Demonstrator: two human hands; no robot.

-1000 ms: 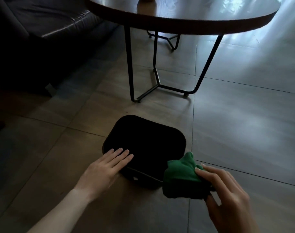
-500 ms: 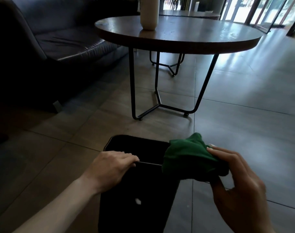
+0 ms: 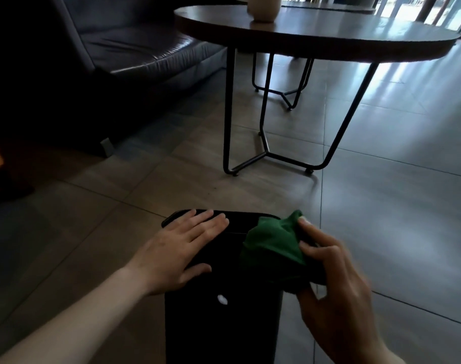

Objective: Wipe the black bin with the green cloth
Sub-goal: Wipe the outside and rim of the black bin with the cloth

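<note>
The black bin [image 3: 221, 327] stands on the tiled floor at the bottom middle of the head view, its near side facing me with a small white mark on it. My left hand [image 3: 179, 253] lies flat on the bin's top, fingers spread and pointing away from me, thumb over the near side. My right hand [image 3: 337, 292] grips the bunched green cloth [image 3: 274, 240] and holds it against the bin's upper right corner. The bin's right edge is hidden behind the cloth and my right hand.
A round wooden table [image 3: 316, 40] on thin black metal legs [image 3: 263, 143] stands just beyond the bin, with a pale vase [image 3: 263, 7] on it. A dark leather sofa [image 3: 119, 53] fills the left. Tiled floor [image 3: 397, 195] stretches out to the right.
My left hand went from curled over the bin's rim to lying flat on its top. The cloth in my right hand stays at the bin's right corner. The view shifted upward and left.
</note>
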